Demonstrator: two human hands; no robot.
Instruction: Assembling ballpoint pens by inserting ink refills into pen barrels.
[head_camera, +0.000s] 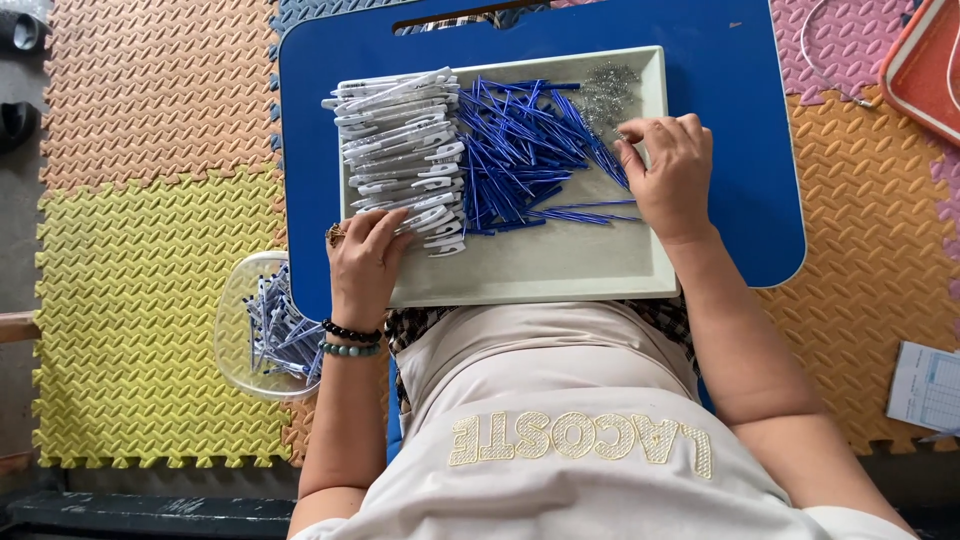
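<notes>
Nearest the person, off the left side of the lap, a clear plastic bowl (240, 330) sits on the foam floor mat (140, 300) and holds a loose heap of white and blue pen parts. Just beyond it the left hand (362, 262), with bead bracelets at the wrist and a ring on one finger, rests at the near edge of a shallow grey tray (560, 265); its fingers are bent onto the bottom of a stack of white pen barrels (405, 150), though whether that grip has actually closed on one cannot be told. The barrels lie side by side in a tidy pile along the tray's left part, each with a clip. In the middle of the tray lies a tangle of thin blue refills (520, 150), crossing at many angles. The right hand (670, 170) lies palm down at the heap's right edge, its fingertips pinched together on the ends of a few refills. At the far right corner sits a small heap of tiny metal springs (608, 88). The tray rests on a blue lap bench (740, 120).
</notes>
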